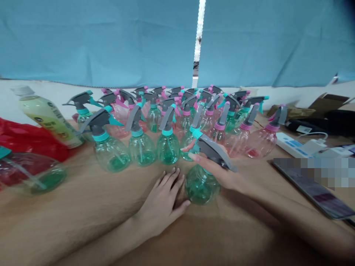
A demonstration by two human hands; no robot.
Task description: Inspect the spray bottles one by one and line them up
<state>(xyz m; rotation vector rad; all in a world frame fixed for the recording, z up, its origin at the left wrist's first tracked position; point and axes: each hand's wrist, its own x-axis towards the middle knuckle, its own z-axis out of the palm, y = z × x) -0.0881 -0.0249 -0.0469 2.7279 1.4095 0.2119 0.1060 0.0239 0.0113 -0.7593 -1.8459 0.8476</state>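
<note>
My right hand [220, 173] is wrapped around the neck of a green spray bottle [200, 187] with a grey trigger head and turquoise nozzle. The index finger stretches out under the head near its turquoise trigger. Flat on the wooden table [111, 214], my left hand [167, 195] rests with its fingers apart, just left of that bottle and holding nothing. Behind both hands stands a front row of similar bottles, among them a green spray bottle [168, 149] and a pink spray bottle [260, 142].
Several more green and pink spray bottles crowd toward the back wall. At left are a tilted labelled bottle [48, 120], a red bag [36, 138] and a spray bottle [50, 179] near the edge. At right lie a power strip [294, 145] and a phone [310, 188].
</note>
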